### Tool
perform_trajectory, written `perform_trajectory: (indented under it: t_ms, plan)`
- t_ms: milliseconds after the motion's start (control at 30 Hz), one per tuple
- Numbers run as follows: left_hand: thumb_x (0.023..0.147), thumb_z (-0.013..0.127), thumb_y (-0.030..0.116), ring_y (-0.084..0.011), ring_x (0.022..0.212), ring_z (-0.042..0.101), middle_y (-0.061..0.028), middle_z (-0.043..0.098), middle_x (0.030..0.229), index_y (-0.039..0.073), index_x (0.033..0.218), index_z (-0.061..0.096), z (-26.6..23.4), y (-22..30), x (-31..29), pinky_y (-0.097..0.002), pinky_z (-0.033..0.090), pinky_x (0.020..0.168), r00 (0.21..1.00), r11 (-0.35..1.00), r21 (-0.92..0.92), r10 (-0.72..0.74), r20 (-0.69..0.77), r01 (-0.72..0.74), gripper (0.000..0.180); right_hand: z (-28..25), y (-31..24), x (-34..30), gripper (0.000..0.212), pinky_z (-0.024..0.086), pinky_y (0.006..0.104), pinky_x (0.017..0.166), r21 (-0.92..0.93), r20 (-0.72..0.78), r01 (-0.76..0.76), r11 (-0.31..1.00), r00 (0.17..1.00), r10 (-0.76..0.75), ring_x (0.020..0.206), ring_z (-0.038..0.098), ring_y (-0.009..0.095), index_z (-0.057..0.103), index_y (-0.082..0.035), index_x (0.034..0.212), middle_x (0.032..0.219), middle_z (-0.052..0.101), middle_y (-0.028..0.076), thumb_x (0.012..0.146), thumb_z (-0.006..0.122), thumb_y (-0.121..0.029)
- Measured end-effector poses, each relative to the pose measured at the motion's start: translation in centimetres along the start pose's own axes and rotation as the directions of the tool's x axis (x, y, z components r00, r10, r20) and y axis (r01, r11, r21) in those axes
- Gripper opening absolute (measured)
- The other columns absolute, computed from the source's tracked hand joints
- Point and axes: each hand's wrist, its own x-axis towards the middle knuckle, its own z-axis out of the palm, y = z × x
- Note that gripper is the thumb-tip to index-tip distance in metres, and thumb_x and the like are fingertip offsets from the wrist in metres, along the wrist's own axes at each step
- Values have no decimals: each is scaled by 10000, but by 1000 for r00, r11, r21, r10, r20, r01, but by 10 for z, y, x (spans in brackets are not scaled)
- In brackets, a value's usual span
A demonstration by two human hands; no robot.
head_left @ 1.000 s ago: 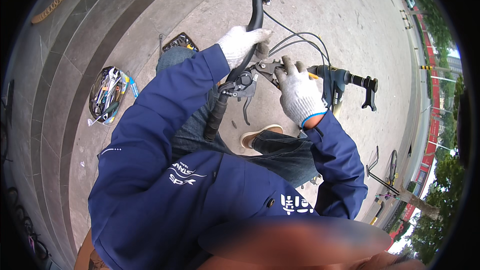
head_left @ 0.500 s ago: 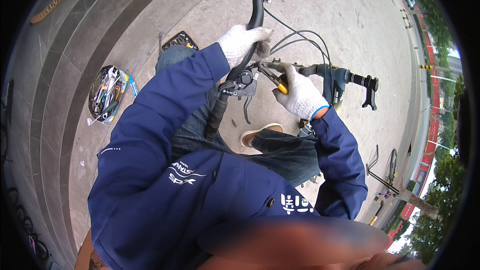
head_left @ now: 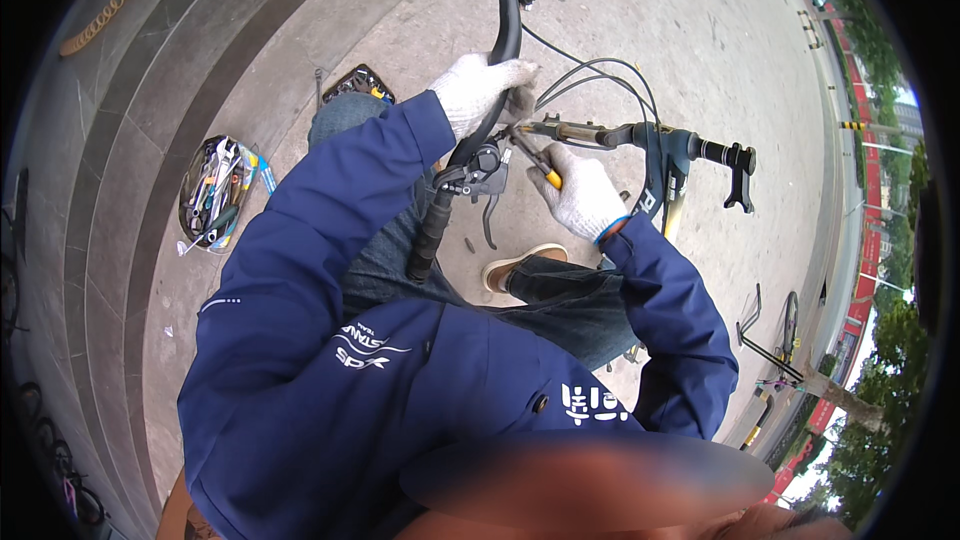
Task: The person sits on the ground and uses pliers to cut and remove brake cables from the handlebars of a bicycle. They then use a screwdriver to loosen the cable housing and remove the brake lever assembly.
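Note:
My left hand, in a white knit glove, is wrapped round the black handlebar, its fingertips near the tip of the pliers. In my right hand, gloved too, are yellow-and-black pliers. Their jaws point at a spot beside the bar, just above the brake lever and shifter unit; what they pinch there, if anything, is too small to make out. A ribbed grip covers the bar's near end. Thin black cables loop from the bar toward the dark bicycle frame.
To the left, an open tool case full of wrenches lies on the paving. Another tool case sits beyond my knee. The stem juts out at the frame's right. Curved stone steps run along the left side.
My right hand has shifted slightly left and down with the pliers, uncovering more of the frame part behind it. The left hand stays on the handlebar, which has moved slightly left.

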Motion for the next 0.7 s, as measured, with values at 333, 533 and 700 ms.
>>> perform_trajectory:
  t_ms: [333,533,700]
  plan:
    - [979,724,274,-207,763,723,-112,738,855,-28,1054,726,-4,3,1,-332,591,784,999,997,-82,-3,51,8,311,27,30,-27,281,546,399,716,621,-85,-105,777,976,199,743,682,233,619,-2,1172,879,721,127,1037,639,-248]
    - [992,714,242,-162,750,708,-71,709,855,-34,1073,718,-7,-1,9,-311,609,781,998,993,-114,-20,65,27,288,28,44,-35,335,514,329,802,686,93,-262,679,957,275,852,647,149,719,-13,1114,947,743,77,1078,584,-317]
    - [977,732,250,-138,813,676,-55,701,904,-15,1104,717,-6,-2,7,-292,570,780,999,999,-8,41,35,-41,294,24,34,-34,343,531,333,812,818,-42,-132,561,957,287,882,664,161,684,2,1116,943,735,86,1099,560,-317]
